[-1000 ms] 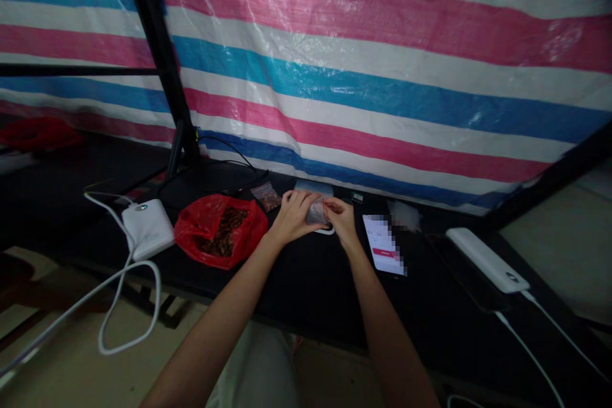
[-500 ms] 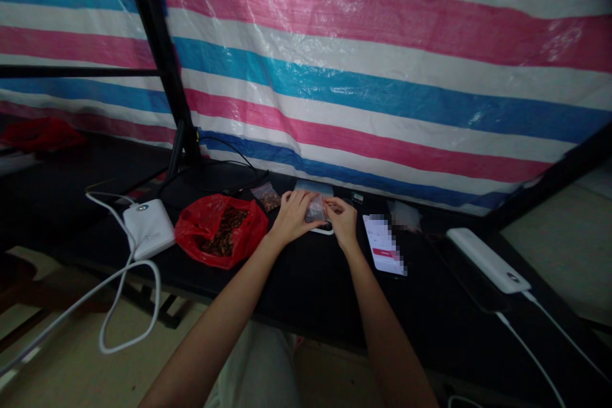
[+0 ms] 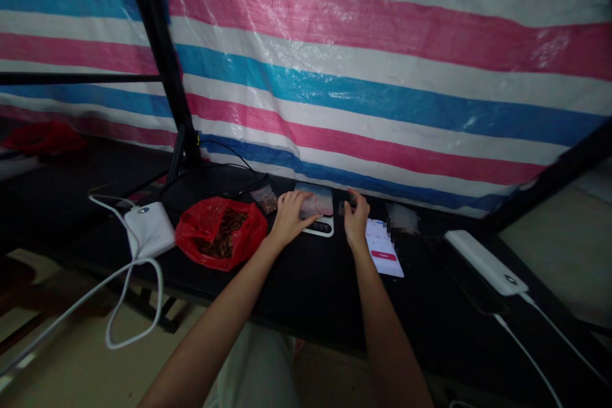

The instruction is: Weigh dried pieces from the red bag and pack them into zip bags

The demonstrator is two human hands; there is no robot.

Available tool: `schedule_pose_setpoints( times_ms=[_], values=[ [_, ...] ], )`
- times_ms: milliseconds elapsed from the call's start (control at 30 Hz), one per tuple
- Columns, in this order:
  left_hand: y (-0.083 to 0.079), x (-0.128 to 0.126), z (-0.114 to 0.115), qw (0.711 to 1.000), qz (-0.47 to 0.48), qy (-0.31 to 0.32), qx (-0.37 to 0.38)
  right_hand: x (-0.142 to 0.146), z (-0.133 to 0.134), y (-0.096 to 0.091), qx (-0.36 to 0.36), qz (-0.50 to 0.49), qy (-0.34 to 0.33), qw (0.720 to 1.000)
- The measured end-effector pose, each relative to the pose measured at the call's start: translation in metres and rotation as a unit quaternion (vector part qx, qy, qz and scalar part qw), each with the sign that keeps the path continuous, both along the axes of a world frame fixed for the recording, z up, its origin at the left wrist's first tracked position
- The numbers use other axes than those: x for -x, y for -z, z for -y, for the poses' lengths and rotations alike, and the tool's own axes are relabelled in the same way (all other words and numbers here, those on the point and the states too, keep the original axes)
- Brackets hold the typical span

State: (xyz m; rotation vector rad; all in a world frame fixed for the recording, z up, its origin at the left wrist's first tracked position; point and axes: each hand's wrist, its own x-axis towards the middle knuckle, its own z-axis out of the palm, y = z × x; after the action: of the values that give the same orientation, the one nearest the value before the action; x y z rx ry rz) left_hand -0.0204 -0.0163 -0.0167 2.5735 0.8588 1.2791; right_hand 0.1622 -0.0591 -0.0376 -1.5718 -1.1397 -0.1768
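Observation:
My left hand (image 3: 287,215) is curved round a small clear plastic bag (image 3: 312,205), thumb at its near side and fingers at its far side. The bag lies over a white scale (image 3: 325,226) with a dark display panel, and a clear flat plate (image 3: 324,194) shows behind. To the right of the scale my right hand (image 3: 356,220) has its fingers bent round a small dark object that I cannot make out. A bright-screened phone (image 3: 382,248) lies close to the right wrist.
Left of my hands stand a red plastic bag (image 3: 191,236) of brown nut-like pieces and a small filled zip bag (image 3: 266,199). White power banks (image 3: 148,229) with cables lie at both ends of the black table (image 3: 306,293). Clear bags (image 3: 403,218) lie behind the phone.
My right hand has let go of the clear bag and moved right to the small dark object. My left hand stays at the bag, and more of the scale shows.

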Motion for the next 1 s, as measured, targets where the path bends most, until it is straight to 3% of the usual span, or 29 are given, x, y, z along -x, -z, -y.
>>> schedule_pose_setpoints(
  times_ms=[100, 267, 400, 500, 633, 733, 867, 1000],
  values=[
    [0.000, 0.000, -0.001, 0.999, 0.026, 0.006, 0.026, -0.014, -0.003, 0.010, 0.059, 0.044, 0.082, 0.994],
    [0.001, -0.001, -0.002, 0.997, 0.054, 0.017, 0.051, -0.016, -0.010, 0.024, 0.141, 0.052, 0.070, 0.986],
    [0.004, -0.002, -0.003, 0.995, 0.069, 0.016, 0.071, -0.014, -0.011, 0.028, 0.137, 0.016, 0.052, 0.989],
    [0.004, -0.003, -0.004, 0.992, 0.092, 0.018, 0.088, -0.013, -0.009, 0.025, 0.090, -0.025, 0.019, 0.995],
    [0.004, -0.003, -0.006, 0.986, 0.125, 0.024, 0.107, -0.004, -0.006, 0.007, 0.006, -0.113, -0.059, 0.992],
    [0.004, -0.003, -0.008, 0.983, 0.135, 0.030, 0.122, 0.008, -0.002, -0.015, -0.020, -0.119, -0.132, 0.984],
    [0.006, -0.004, -0.010, 0.981, 0.136, 0.051, 0.130, 0.023, 0.006, -0.045, 0.039, 0.002, -0.182, 0.983],
    [0.007, -0.003, -0.010, 0.979, 0.141, 0.064, 0.131, 0.031, 0.010, -0.067, 0.117, 0.157, -0.205, 0.959]
  ],
)
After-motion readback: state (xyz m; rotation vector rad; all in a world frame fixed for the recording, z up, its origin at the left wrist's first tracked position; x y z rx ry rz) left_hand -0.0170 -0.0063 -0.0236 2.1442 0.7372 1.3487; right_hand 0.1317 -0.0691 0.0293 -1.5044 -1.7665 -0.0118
